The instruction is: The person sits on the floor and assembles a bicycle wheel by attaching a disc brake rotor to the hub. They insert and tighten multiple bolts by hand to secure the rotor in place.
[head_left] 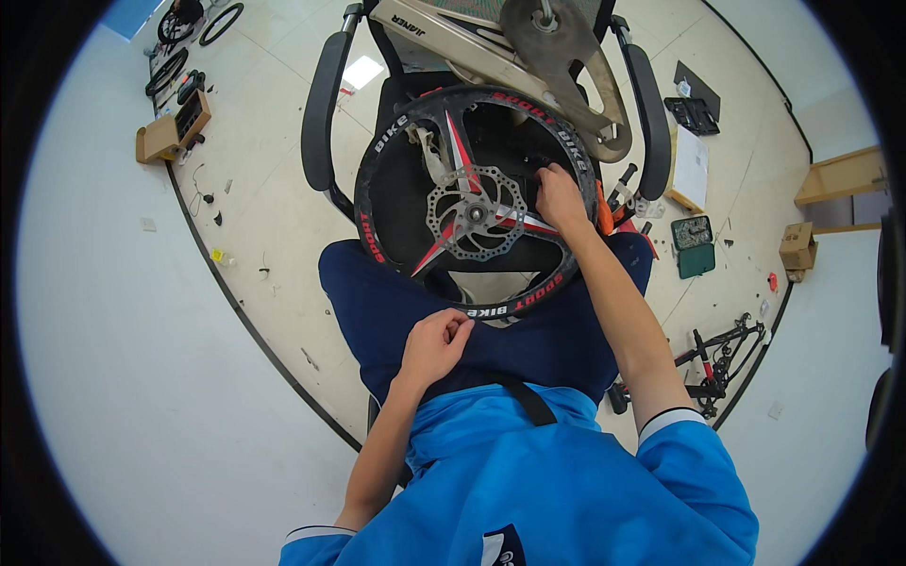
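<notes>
A three-spoke bicycle wheel [578,141], black with red and white markings, lies on a chair seat and reaches over my thighs. Its silver brake disc [444,233] faces up around the hub. My right hand [563,200] reaches into the gap between two spokes on the right, its fingers pinched together at the dark seat area. What they grip, if anything, is too dark to make out. By the near edge of the rim, over my lap, my left hand [437,345] is curled with its fingers pressed together; its palm side is hidden.
Behind the wheel a beige bicycle frame with a round grey plate [543,47] leans over the chair, between two black armrests [321,113]. Orange-handled tools [604,208] sit at the right. On the floor are a green case [695,247], bicycle parts [722,358] and an open cardboard box [175,132].
</notes>
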